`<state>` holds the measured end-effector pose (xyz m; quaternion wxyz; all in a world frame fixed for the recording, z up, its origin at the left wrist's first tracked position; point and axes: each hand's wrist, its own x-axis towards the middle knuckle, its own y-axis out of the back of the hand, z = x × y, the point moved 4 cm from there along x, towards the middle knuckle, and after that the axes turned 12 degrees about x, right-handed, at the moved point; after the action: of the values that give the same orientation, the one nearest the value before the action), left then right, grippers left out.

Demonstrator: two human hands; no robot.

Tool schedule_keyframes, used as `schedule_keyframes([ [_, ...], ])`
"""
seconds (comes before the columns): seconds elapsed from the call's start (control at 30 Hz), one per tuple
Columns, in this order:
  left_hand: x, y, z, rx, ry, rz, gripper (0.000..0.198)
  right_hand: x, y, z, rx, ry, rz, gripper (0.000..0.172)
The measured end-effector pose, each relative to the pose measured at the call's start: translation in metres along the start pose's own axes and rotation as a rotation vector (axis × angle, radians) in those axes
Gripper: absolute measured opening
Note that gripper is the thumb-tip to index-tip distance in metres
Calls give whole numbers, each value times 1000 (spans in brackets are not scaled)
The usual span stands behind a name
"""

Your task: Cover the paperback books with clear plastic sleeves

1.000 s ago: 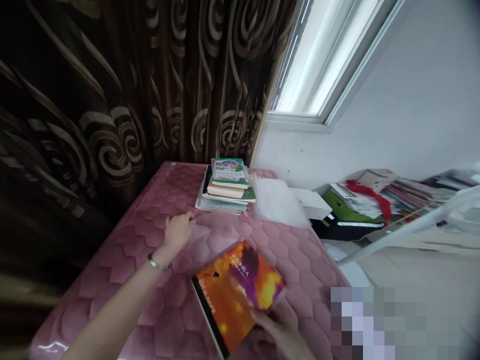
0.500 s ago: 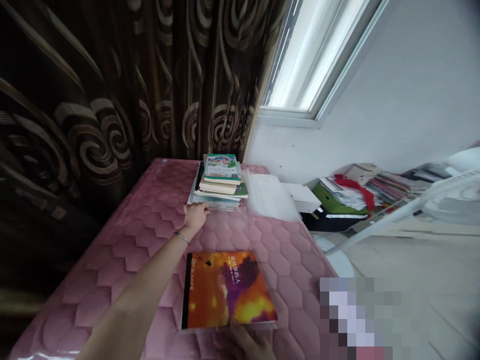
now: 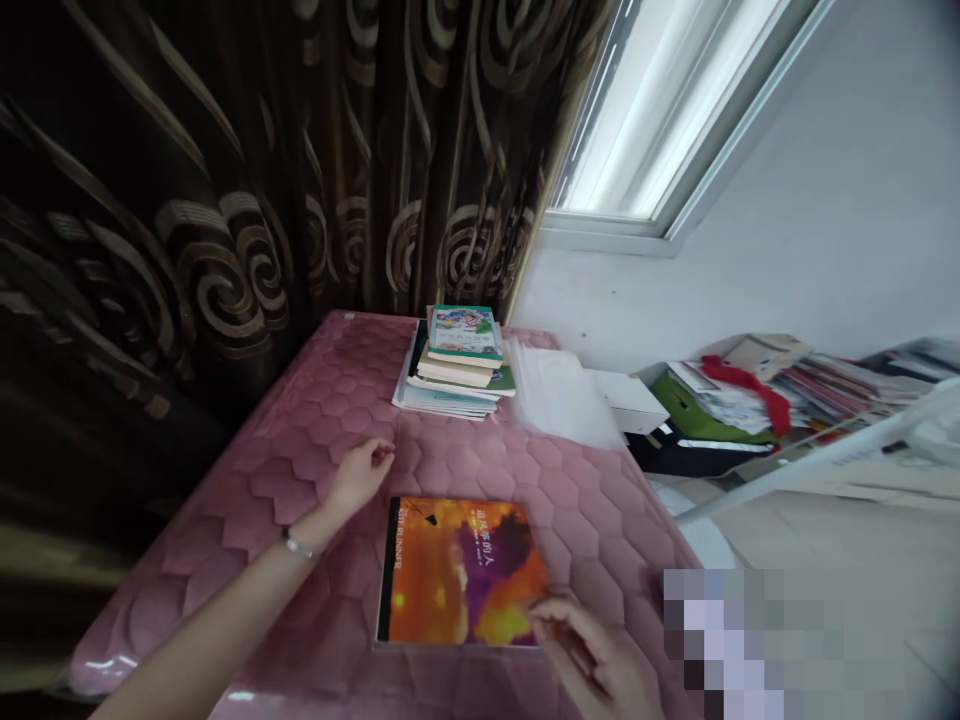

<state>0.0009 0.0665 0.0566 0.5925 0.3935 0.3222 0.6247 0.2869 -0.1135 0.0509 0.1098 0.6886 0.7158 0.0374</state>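
A paperback book with an orange and purple cover lies flat on the pink quilted mattress. Around and beyond it, a faint clear plastic sheet is barely visible. My left hand, wearing a bracelet at the wrist, is beyond the book's upper left corner, fingers closed at the sheet's edge. At the book's lower right corner, my right hand has its fingers curled and thumb pressed in; whatever it pinches is hidden. A stack of books stands farther back, topped by a green-edged one.
Right of the stack lies a pile of translucent plastic sheets, beside a white box. Papers and a green bag sit past the mattress edge, behind a white fan. Dark patterned curtains hang at the left.
My left hand has drawn back from the foot of the stack toward me. My right hand has shifted from the book's lower edge to its lower right corner. The view has turned slightly left.
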Motion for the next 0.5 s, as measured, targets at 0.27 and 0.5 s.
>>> schedule_keyframes([
  [0.27,-123,-8,6,54,-298,-26,27,21,18,8,-340,134,-112,31],
  [0.5,-147,-6,15,231,-416,-143,70,18,10,2,-466,129,-192,35],
])
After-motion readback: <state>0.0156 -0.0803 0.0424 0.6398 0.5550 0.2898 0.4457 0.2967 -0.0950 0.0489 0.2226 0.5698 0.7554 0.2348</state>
